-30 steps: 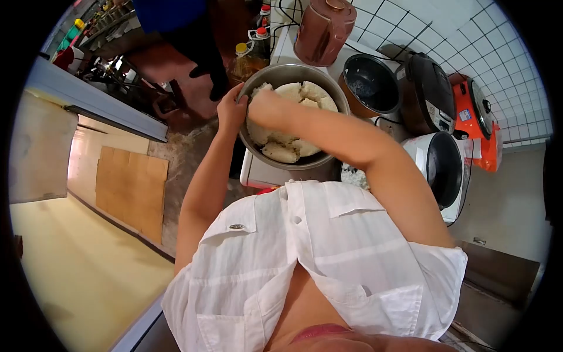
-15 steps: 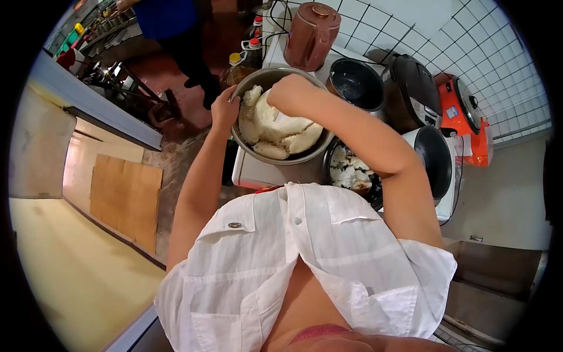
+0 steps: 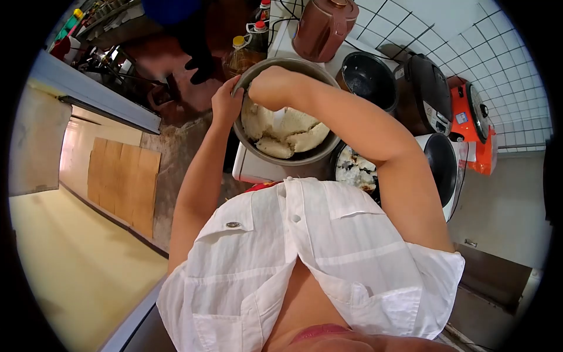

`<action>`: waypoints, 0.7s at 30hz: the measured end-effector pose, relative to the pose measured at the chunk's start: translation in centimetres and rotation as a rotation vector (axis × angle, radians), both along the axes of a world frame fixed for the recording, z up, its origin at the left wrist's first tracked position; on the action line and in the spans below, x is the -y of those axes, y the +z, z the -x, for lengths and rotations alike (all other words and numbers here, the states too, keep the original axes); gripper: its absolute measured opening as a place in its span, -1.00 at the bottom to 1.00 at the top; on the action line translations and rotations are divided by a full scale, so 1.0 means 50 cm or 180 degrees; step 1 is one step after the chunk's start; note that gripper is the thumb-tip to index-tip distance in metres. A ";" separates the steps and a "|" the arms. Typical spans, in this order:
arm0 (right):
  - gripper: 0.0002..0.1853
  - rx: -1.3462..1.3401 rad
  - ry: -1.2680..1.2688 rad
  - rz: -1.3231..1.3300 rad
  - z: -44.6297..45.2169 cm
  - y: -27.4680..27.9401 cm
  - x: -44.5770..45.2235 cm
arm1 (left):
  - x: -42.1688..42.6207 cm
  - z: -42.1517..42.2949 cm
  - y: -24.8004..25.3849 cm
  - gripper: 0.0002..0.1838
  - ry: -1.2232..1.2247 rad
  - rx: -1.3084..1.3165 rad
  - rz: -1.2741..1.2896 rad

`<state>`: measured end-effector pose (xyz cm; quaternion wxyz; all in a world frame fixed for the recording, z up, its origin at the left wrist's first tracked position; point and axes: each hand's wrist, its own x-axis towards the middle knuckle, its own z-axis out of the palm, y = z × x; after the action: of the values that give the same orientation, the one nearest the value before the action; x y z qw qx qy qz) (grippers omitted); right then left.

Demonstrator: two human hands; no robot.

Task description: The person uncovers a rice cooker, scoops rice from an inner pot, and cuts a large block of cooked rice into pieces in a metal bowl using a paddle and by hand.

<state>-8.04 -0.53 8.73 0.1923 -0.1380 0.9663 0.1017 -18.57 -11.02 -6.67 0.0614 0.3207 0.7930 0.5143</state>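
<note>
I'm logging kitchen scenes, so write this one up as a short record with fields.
Left hand: left hand on the rim of a metal pot
Right hand: right hand inside the pot, fingers hidden
Pot contents: pale, lumpy mass, split into chunks
Near right forearm: black inner pot; white food with dark patches
Further right: dark cooker, red cooker
Beyond pot: reddish kettle, bottles
Background: person in blue
</note>
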 end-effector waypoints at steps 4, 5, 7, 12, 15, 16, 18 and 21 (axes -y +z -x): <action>-0.92 -0.0622 0.0020 0.0337 -0.024 -0.095 0.019 | 0.001 -0.004 0.014 -0.60 0.0070 0.0106 0.0150; -0.93 -0.0849 0.0010 0.0439 -0.040 -0.100 0.021 | -0.001 0.000 0.010 -0.60 0.0041 0.0046 0.0085; -0.92 -0.0540 -0.0422 0.0439 -0.052 -0.110 0.016 | 0.005 -0.010 0.011 -0.60 0.0042 0.0056 0.0103; -0.91 -0.1264 -0.0769 0.0822 -0.121 -0.169 -0.031 | 0.000 -0.006 0.017 -0.59 0.0070 0.0009 0.0133; -0.90 -0.0909 -0.0782 0.0504 -0.143 -0.144 -0.019 | 0.002 -0.002 0.014 -0.59 0.0060 -0.0120 0.0211; -0.90 -0.0760 -0.0778 0.0410 -0.138 -0.125 -0.011 | 0.000 -0.002 0.019 -0.59 0.0082 -0.0090 0.0280; -0.90 -0.0661 -0.0742 0.0272 -0.127 -0.093 -0.004 | 0.003 -0.005 0.022 -0.59 0.0146 -0.0018 0.0437; -0.88 -0.0694 -0.0729 0.0074 -0.119 -0.035 0.001 | 0.002 -0.002 0.021 -0.60 0.0126 -0.0085 0.0244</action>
<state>-2.12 -0.56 6.98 0.0950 -0.0173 0.9919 0.0822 -18.45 -11.11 -5.64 0.0528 0.3092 0.8191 0.4804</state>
